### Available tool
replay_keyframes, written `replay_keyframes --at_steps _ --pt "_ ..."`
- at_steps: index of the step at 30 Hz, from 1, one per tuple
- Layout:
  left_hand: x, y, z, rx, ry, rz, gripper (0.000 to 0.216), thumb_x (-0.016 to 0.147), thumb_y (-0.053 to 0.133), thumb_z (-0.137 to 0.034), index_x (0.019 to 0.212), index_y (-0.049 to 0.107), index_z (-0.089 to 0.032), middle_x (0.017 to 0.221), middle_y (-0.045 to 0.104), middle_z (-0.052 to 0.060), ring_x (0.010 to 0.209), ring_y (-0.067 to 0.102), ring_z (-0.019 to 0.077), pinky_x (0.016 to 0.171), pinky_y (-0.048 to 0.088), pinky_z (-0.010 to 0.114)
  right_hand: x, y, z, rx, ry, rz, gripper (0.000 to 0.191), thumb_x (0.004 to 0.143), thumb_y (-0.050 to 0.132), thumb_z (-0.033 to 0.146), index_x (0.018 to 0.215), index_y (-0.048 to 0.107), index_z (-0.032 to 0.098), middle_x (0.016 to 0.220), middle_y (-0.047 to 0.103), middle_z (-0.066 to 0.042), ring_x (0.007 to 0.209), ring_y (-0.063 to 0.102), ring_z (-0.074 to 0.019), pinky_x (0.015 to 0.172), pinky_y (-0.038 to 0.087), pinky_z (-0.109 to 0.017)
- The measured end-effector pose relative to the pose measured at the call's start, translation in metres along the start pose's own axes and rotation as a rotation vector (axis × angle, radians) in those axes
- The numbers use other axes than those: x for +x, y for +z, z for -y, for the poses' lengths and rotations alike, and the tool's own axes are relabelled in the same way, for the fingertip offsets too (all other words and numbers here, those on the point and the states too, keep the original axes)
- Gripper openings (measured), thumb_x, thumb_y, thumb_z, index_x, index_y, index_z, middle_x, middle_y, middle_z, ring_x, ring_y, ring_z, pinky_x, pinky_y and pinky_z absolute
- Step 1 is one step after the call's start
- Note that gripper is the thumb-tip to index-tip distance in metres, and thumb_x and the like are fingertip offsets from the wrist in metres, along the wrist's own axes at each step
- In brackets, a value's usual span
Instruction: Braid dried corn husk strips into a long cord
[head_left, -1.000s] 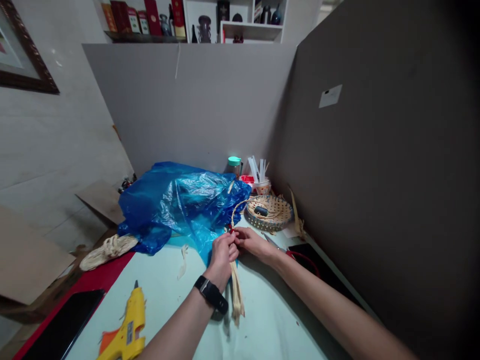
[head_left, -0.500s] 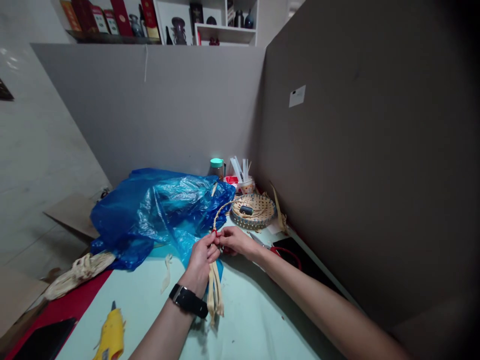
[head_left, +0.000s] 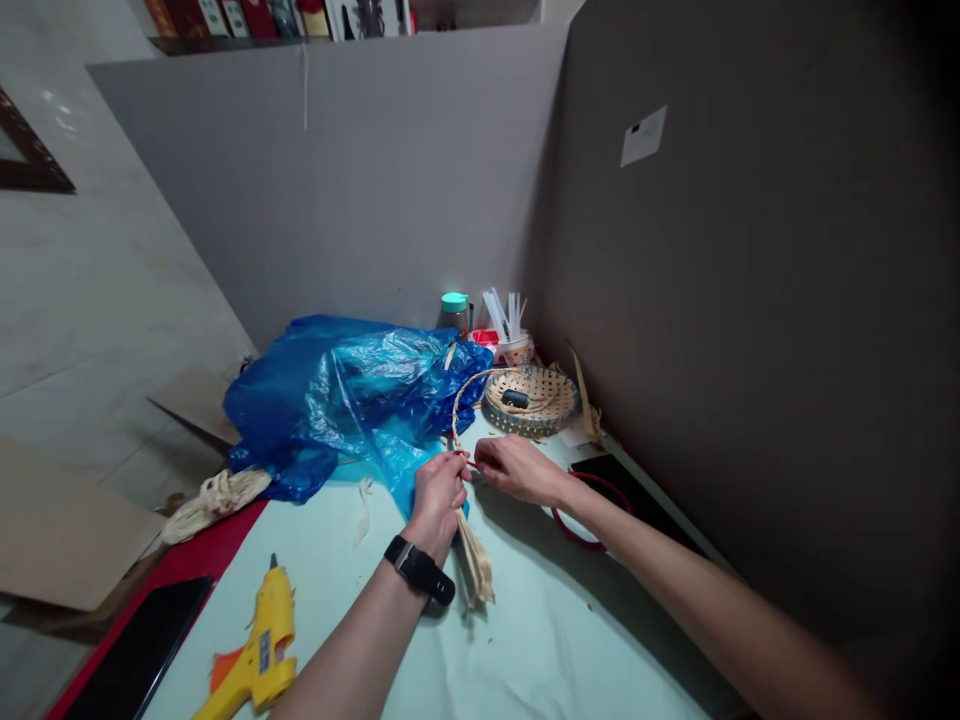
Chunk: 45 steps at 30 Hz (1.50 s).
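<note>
My left hand [head_left: 439, 490], with a black watch at the wrist, is closed around a braided cord of pale dried plant fibre [head_left: 457, 408]. Loose flat strands [head_left: 475, 568] hang below this fist, and the braid arcs up toward a shallow woven basket [head_left: 493, 417]. Just to the right, my right hand [head_left: 517, 467] is closed in a pinch on a thin red string [head_left: 471, 463] drawn out from the braid at my left fingers. Its fingertips are partly hidden. Under my right forearm lie red scissor handles [head_left: 576, 540].
A blue plastic bag [head_left: 337, 390] covers the table's back left. A yellow glue gun [head_left: 274, 625] lies front left near a dark tablet-like slab [head_left: 142, 650]. A dark spool [head_left: 514, 399] sits in the basket. Behind it stand a cup of white sticks [head_left: 517, 350] and a jar [head_left: 454, 312].
My right hand has moved right, away from my left, and the red string now stretches between them. The view has tilted downward and turned left.
</note>
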<state>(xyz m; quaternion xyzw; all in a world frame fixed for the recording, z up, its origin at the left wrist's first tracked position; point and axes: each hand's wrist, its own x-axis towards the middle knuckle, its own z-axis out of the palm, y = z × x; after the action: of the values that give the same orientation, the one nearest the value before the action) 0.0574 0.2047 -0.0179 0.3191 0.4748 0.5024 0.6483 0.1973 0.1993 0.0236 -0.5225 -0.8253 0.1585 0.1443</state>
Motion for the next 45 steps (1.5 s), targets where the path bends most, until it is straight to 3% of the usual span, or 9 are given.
replay_keyframes --at_steps 4,7,12,18,23,28,32,39,45 --pt "-0.005 0.003 -0.003 -0.007 0.003 0.041 0.007 0.074 0.060 -0.013 0.072 0.053 -0.013 0.046 0.053 -0.004 0.029 0.025 -0.0002 0.031 0.013 0.014 0.003 -0.004 -0.012 -0.030 0.040 -0.013 0.019 0.082 0.049 0.017 0.088 0.068 0.016 0.075 0.067 -0.005 0.067 0.055 -0.0143 0.059 0.029 -0.022" --pt "-0.012 0.004 -0.005 0.010 -0.031 0.105 0.003 0.076 0.055 -0.014 0.074 0.053 -0.013 0.056 0.063 0.004 0.032 0.037 0.0031 0.034 0.030 0.016 0.001 -0.005 -0.019 -0.035 0.087 -0.025 0.021 0.085 0.049 0.019 0.092 0.068 0.015 0.073 0.067 -0.005 0.067 0.057 -0.0146 0.058 0.031 -0.022" --pt "-0.029 0.002 -0.013 0.101 -0.116 0.204 0.006 0.079 0.053 -0.013 0.083 0.056 -0.010 0.073 0.068 0.012 0.050 0.061 0.0137 0.056 0.053 0.029 -0.015 -0.013 -0.033 -0.065 0.122 -0.099 0.019 0.085 0.052 0.022 0.094 0.068 0.017 0.087 0.070 -0.006 0.079 0.060 -0.0147 0.064 0.035 -0.020" --pt "-0.044 -0.006 -0.013 0.267 -0.080 0.211 0.015 0.076 0.059 -0.019 0.089 0.058 -0.011 0.076 0.066 0.008 0.057 0.064 0.0157 0.053 0.054 0.028 -0.024 -0.054 -0.074 -0.240 0.363 -0.348 0.023 0.083 0.044 0.010 0.092 0.064 0.011 0.088 0.067 -0.011 0.080 0.061 -0.0190 0.067 0.037 -0.024" --pt "-0.043 -0.010 -0.001 0.490 0.027 0.244 0.020 0.075 0.059 -0.034 0.074 0.054 -0.015 0.057 0.059 0.000 0.041 0.056 0.0135 0.042 0.046 0.025 -0.015 -0.080 -0.094 -0.382 0.584 -0.461 0.026 0.089 0.041 0.014 0.104 0.060 0.007 0.097 0.065 -0.018 0.089 0.063 -0.0243 0.070 0.042 -0.029" --pt "-0.049 -0.009 -0.008 1.081 0.195 0.228 0.030 0.086 0.041 -0.037 0.061 0.042 -0.020 0.053 0.058 0.000 0.045 0.057 0.0162 0.052 0.040 0.028 0.006 -0.081 -0.106 -0.431 0.714 -0.362 0.026 0.091 0.052 0.024 0.112 0.058 0.008 0.103 0.063 -0.014 0.091 0.063 -0.0204 0.077 0.049 -0.034" --pt "-0.057 -0.011 -0.017 1.508 0.351 0.193 0.032 0.090 0.035 -0.031 0.065 0.050 -0.020 0.068 0.067 0.007 0.072 0.063 0.0247 0.063 0.035 0.032 0.018 -0.075 -0.115 -0.442 0.718 -0.254 0.034 0.090 0.056 0.033 0.117 0.055 0.014 0.117 0.057 -0.010 0.098 0.059 -0.0200 0.082 0.051 -0.040" --pt "-0.062 -0.011 -0.024 1.772 0.276 0.233 0.031 0.093 0.033 -0.029 0.089 0.063 -0.019 0.085 0.070 0.011 0.087 0.065 0.0316 0.067 0.037 0.036 0.028 -0.070 -0.123 -0.453 0.707 -0.154 0.034 0.090 0.056 0.032 0.118 0.055 0.015 0.118 0.057 -0.010 0.099 0.059 -0.0206 0.083 0.051 -0.040" --pt "-0.069 -0.011 -0.037 1.744 0.241 0.256 0.041 0.094 0.029 -0.038 0.089 0.064 -0.017 0.086 0.070 0.014 0.088 0.065 0.0337 0.071 0.041 0.040 0.028 -0.071 -0.121 -0.434 0.717 -0.141 0.033 0.090 0.055 0.032 0.118 0.055 0.015 0.119 0.057 -0.010 0.100 0.059 -0.0206 0.084 0.050 -0.040"
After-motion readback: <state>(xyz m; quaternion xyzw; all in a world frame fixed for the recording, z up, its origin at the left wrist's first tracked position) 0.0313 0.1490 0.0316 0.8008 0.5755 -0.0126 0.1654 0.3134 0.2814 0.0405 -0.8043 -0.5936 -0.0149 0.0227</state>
